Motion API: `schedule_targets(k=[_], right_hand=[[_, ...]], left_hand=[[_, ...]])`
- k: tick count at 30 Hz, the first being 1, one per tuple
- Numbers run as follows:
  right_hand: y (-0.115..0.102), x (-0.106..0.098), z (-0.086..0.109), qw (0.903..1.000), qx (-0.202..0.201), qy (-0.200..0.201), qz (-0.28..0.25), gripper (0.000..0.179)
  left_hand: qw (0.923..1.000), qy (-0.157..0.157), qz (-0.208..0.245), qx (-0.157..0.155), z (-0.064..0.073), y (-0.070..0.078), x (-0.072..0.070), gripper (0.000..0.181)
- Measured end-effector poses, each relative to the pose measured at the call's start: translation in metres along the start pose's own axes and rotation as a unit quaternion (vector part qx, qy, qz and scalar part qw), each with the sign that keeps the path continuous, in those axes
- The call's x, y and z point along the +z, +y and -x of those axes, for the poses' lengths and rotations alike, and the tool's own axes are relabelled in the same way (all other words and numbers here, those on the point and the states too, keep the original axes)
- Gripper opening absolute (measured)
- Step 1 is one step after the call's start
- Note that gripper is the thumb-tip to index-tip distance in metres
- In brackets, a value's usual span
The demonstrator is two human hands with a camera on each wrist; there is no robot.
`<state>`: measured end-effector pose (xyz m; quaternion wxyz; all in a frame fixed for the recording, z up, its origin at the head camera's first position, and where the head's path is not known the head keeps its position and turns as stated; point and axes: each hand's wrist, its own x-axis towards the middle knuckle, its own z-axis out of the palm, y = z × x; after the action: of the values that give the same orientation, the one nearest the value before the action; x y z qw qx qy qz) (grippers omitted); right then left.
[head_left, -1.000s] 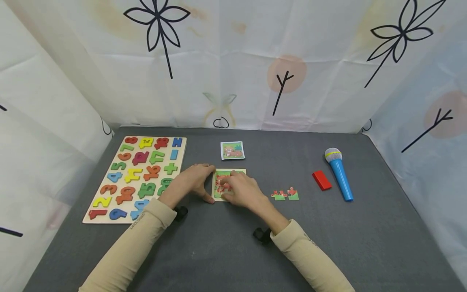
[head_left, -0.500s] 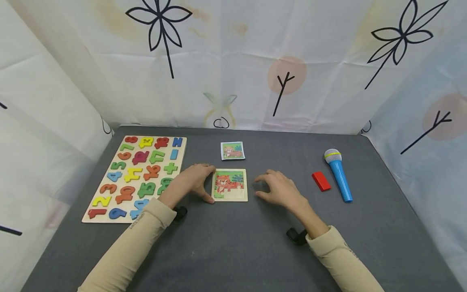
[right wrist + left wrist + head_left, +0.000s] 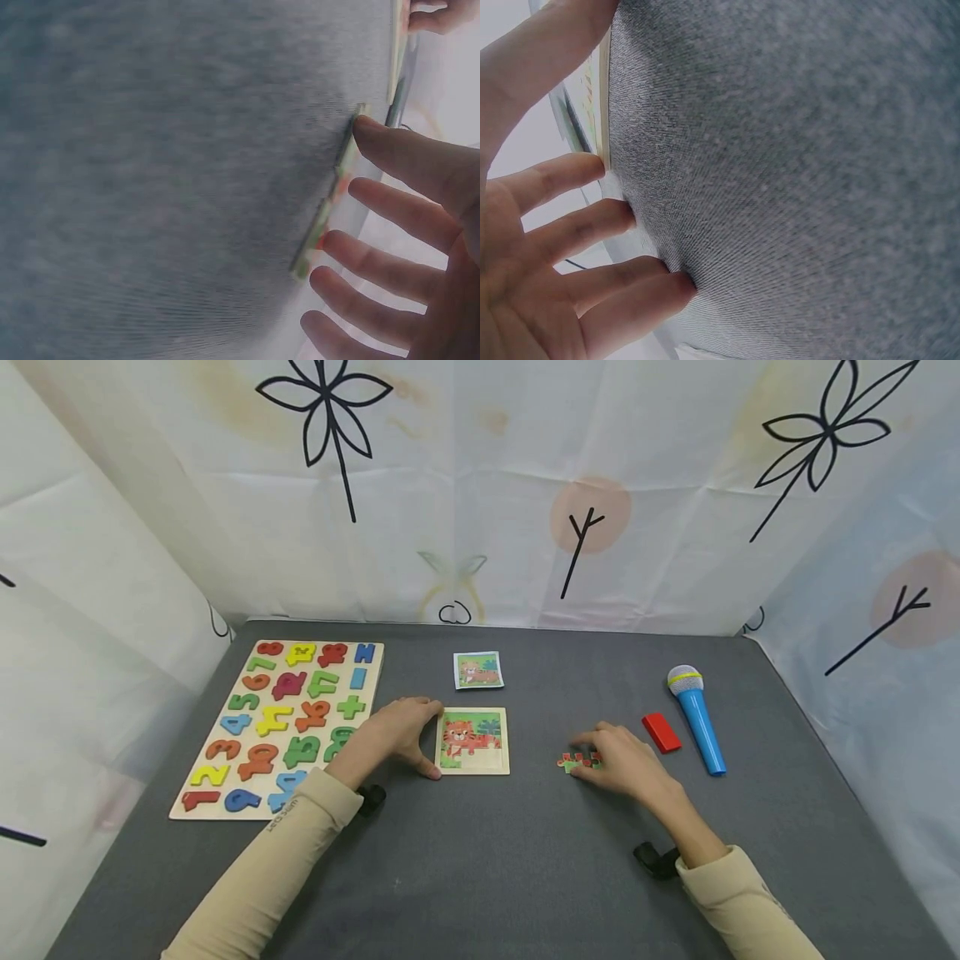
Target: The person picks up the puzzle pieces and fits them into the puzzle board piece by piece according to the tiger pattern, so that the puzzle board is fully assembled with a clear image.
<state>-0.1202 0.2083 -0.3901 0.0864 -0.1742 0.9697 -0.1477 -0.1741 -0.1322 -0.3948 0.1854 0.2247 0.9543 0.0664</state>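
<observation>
A shallow puzzle tray [image 3: 483, 767] lies flat, partly filled with a red tiger picture; bare wood shows along its lower right. My left hand [image 3: 397, 731] touches the tray's left side, thumb near the close corner and index finger near the far one. In the left wrist view its fingers [image 3: 581, 221] are spread and fairly straight beside the tray's edge [image 3: 604, 112]. My right hand [image 3: 622, 762] is over two loose puzzle pieces [image 3: 572, 765], partly covering them. In the right wrist view the thumb [image 3: 405, 150] is right at the edge of one piece [image 3: 347, 154]; the other fingers are loosely extended.
A small tiger picture card [image 3: 479, 670] lies behind the tray. On the left is a large alphabet and number board [image 3: 247, 735] with raised colourful shapes. A red block [image 3: 662, 732] and a blue toy microphone [image 3: 701, 727] lie right of my right hand. Fabric walls enclose the grey table.
My right hand has left the tray and moved right to the loose pieces. More of the tiger picture is uncovered. My left hand stays at the tray's side.
</observation>
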Motion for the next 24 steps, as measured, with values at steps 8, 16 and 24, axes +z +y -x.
schedule_targets(k=[8, 16, 24], right_hand=[[0.001, 0.004, 0.001, 0.9998, -0.009, 0.008, -0.014, 0.033], [-0.002, 0.009, -0.002, 0.9990, -0.031, 0.029, -0.011, 0.027], [-0.005, 0.012, -0.006, 0.9987, -0.033, 0.030, -0.022, 0.022]], left_hand=[[1.0000, 0.002, 0.004, 0.000, 0.002, 0.001, -0.001, 0.097], [1.0000, -0.001, -0.003, 0.000, 0.001, 0.001, -0.001, 0.098], [1.0000, -0.005, 0.000, -0.003, 0.001, 0.001, -0.001, 0.099]])
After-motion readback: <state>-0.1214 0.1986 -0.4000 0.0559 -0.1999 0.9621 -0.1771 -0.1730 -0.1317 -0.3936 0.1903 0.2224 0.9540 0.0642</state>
